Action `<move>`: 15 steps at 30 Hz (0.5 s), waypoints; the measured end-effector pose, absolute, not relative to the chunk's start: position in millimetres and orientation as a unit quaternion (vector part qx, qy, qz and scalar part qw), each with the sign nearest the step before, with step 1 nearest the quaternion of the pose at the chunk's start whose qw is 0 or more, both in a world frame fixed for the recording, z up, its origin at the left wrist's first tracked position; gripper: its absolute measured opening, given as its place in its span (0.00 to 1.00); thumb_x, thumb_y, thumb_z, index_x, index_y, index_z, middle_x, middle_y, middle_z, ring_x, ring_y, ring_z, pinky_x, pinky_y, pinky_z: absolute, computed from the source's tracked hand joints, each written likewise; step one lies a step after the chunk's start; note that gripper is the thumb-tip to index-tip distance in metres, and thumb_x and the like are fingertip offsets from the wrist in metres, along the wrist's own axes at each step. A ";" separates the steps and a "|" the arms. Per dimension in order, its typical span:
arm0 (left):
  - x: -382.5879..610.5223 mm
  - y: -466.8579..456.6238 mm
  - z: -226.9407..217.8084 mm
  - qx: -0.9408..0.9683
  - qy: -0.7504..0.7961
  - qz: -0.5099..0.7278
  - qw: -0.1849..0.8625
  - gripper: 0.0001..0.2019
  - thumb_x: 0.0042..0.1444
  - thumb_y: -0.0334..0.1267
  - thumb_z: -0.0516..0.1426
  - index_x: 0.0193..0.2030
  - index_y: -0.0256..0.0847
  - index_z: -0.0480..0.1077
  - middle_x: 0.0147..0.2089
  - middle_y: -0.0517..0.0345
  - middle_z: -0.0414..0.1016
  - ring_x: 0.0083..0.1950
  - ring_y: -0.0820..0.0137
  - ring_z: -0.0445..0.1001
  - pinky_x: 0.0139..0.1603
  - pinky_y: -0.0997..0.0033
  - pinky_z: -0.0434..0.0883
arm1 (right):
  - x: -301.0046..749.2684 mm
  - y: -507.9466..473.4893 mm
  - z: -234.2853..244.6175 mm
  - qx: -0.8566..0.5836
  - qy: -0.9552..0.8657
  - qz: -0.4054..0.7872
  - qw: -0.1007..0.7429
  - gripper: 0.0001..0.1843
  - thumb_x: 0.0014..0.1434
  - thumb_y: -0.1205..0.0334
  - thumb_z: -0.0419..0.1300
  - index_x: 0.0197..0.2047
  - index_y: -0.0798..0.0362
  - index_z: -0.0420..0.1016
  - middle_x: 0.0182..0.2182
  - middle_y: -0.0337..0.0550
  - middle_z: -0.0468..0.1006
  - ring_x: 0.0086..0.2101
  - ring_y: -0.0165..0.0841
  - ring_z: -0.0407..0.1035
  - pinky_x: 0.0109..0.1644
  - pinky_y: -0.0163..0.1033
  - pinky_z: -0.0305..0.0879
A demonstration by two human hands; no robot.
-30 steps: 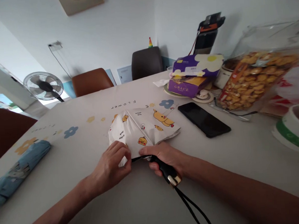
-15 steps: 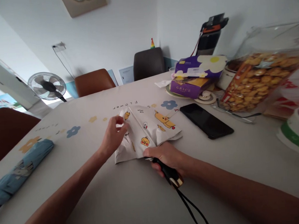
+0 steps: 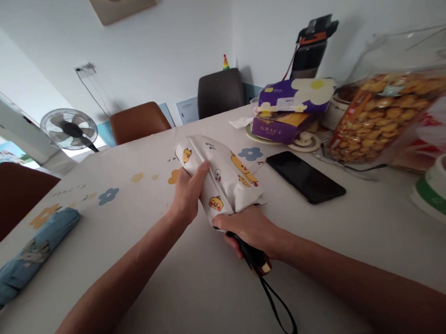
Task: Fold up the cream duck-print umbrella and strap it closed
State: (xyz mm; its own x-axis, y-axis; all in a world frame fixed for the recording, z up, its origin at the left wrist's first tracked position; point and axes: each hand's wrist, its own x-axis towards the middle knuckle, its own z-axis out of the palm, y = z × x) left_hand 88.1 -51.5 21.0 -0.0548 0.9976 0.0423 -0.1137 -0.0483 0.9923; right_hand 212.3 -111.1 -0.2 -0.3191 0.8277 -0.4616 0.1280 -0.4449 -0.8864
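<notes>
A folded white umbrella (image 3: 223, 174) printed with yellow cartoon ducks is lifted at an angle over the table (image 3: 201, 299). My left hand (image 3: 189, 192) is wrapped round the left side of its gathered fabric. My right hand (image 3: 249, 228) grips the black handle (image 3: 256, 258) near me; a black wrist strap (image 3: 279, 307) hangs from the handle's gold end onto the tablecloth.
A folded blue umbrella (image 3: 26, 259) lies at the left edge. A black phone (image 3: 304, 177) lies to the right of the umbrella. Behind it stand a purple box (image 3: 286, 115), a clear bag of snacks (image 3: 388, 111) and a green-rimmed roll (image 3: 441, 189). Chairs (image 3: 139, 121) and a fan (image 3: 67, 128) stand beyond the table.
My left hand moved from the near edge of the fabric up along the canopy and closed round it; the spread fabric is now gathered and the umbrella raised off the table.
</notes>
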 end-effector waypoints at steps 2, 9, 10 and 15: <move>91.9 -46.9 23.8 0.429 0.447 0.553 0.557 0.19 0.47 0.46 0.60 0.42 0.33 0.71 0.37 0.46 0.76 0.42 0.57 0.74 0.42 0.60 0.73 | 213.8 -111.5 1.4 -0.511 -0.456 0.680 0.264 0.13 0.49 0.62 0.56 0.16 0.54 0.60 0.09 0.34 0.63 0.10 0.24 0.57 0.11 0.29 0.55; 94.6 -42.5 29.8 0.349 0.372 0.533 0.675 0.24 0.47 0.49 0.58 0.47 0.36 0.70 0.37 0.49 0.77 0.43 0.56 0.74 0.48 0.57 0.71 | 217.0 -113.4 11.1 -0.445 -0.456 0.727 0.257 0.11 0.50 0.64 0.55 0.19 0.53 0.58 0.08 0.31 0.61 0.09 0.24 0.56 0.11 0.28 0.55; 94.5 -42.9 30.2 0.345 0.374 0.537 0.673 0.24 0.46 0.47 0.58 0.48 0.36 0.69 0.37 0.50 0.77 0.43 0.57 0.75 0.48 0.57 0.71 | 216.9 -113.6 11.1 -0.432 -0.460 0.732 0.257 0.12 0.50 0.64 0.55 0.20 0.53 0.58 0.08 0.31 0.61 0.09 0.23 0.56 0.11 0.28 0.55; 91.6 -42.1 31.3 0.343 0.402 0.568 0.632 0.24 0.45 0.41 0.58 0.50 0.37 0.67 0.37 0.52 0.77 0.40 0.60 0.75 0.46 0.59 0.72 | 213.1 -113.2 5.0 -0.364 -0.447 0.761 0.298 0.09 0.52 0.60 0.58 0.26 0.56 0.64 0.14 0.35 0.66 0.15 0.28 0.64 0.16 0.33 0.66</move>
